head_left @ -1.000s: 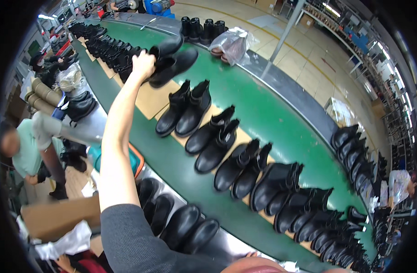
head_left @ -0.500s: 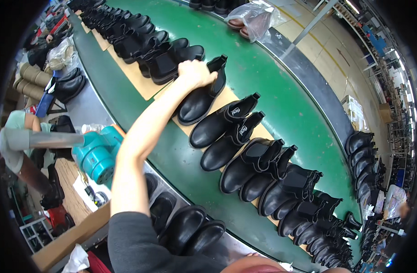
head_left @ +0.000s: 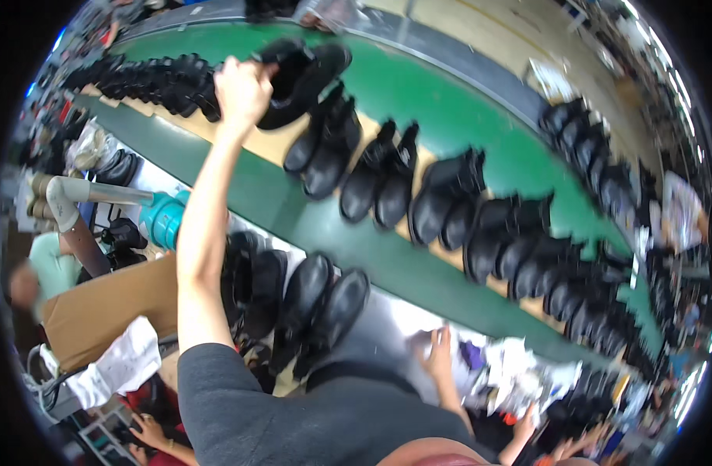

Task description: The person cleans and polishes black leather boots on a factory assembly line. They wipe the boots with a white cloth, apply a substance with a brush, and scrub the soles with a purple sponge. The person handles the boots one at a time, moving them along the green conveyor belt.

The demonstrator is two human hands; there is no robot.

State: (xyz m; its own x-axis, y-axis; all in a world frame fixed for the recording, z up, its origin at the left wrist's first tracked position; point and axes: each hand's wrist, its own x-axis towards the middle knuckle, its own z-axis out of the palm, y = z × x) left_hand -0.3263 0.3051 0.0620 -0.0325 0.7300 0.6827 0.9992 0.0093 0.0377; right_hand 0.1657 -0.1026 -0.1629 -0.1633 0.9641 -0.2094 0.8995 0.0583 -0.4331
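Observation:
At the far left of centre, my left hand (head_left: 245,92) is closed on black ankle boots (head_left: 305,81). They are tilted over the green conveyor belt (head_left: 418,101), and blur hides how many are in the grip. Just right of them, a pair of black ankle boots (head_left: 329,159) stands on the belt's tan paper strip, with another pair (head_left: 381,179) beside it. Low in the view, my right hand (head_left: 433,356) is held near the metal edge with its fingers apart and nothing in them.
Rows of black boots (head_left: 519,241) run along the belt both ways. Several black shoes (head_left: 305,291) stand on the near metal ledge (head_left: 398,311). A cardboard box (head_left: 115,311) and a teal machine part (head_left: 163,217) are at left. Crumpled white paper (head_left: 519,373) and co-workers' hands (head_left: 523,427) are lower right.
The view has swung, and the belt lies at a new slant. My left hand has lifted and tilted the boots it grips. My right hand has come into view.

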